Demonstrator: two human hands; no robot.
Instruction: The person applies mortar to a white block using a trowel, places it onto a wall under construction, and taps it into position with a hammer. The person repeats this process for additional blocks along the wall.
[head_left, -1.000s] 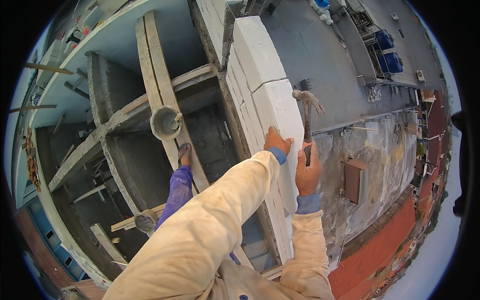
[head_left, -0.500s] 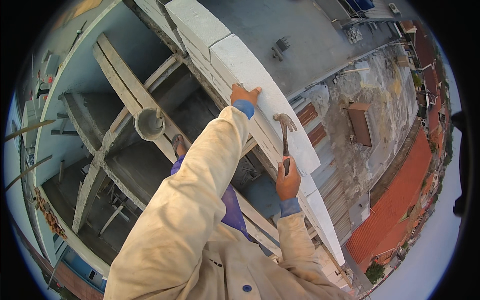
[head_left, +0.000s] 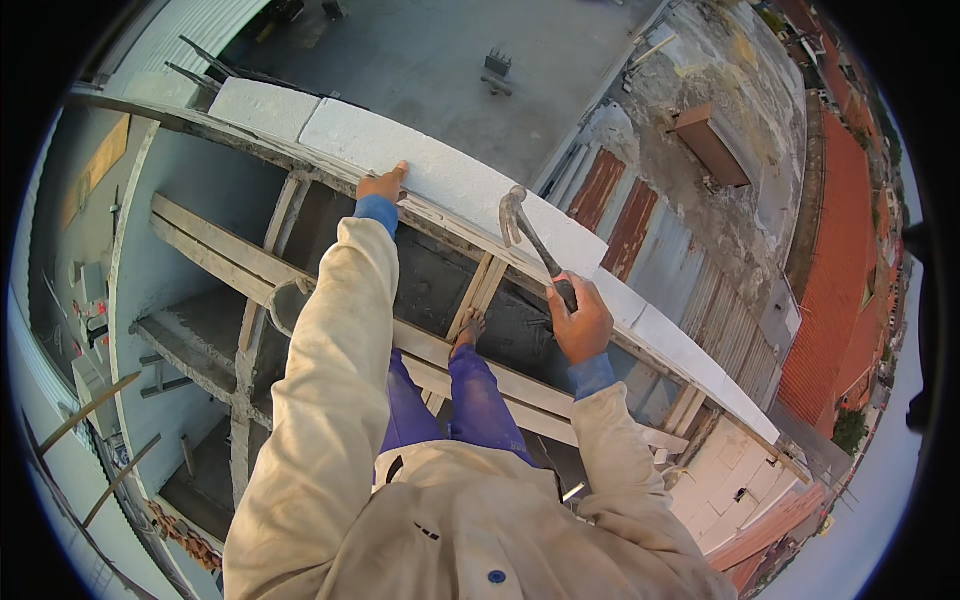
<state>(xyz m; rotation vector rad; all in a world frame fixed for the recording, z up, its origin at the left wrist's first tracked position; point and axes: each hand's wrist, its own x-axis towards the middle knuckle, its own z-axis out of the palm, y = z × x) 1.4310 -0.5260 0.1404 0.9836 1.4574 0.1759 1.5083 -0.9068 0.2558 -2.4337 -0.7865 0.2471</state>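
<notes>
A wall of white blocks [head_left: 455,168] curves across the scene from upper left to lower right. My left hand [head_left: 383,184] grips the near edge of one long block, its thumb out on top and the other fingers mostly hidden. To the right, my right hand [head_left: 580,318] is closed round the dark and orange handle of a claw hammer [head_left: 535,240]. The hammer slants up and left, its metal head appearing over the block's near side; whether it touches the block I cannot tell.
Wooden planks [head_left: 425,343] span the open frame below me, one bare foot [head_left: 470,326] on a crosspiece. A bucket [head_left: 288,308] stands on the planks, partly behind my left sleeve. Beyond the wall lie a grey floor [head_left: 420,65] far below and rusty metal roofing [head_left: 632,225].
My view has turned, so the wall now runs more crosswise. One foot has stepped forward onto a crosspiece. The hammer stays in my right hand, its head tilted further left.
</notes>
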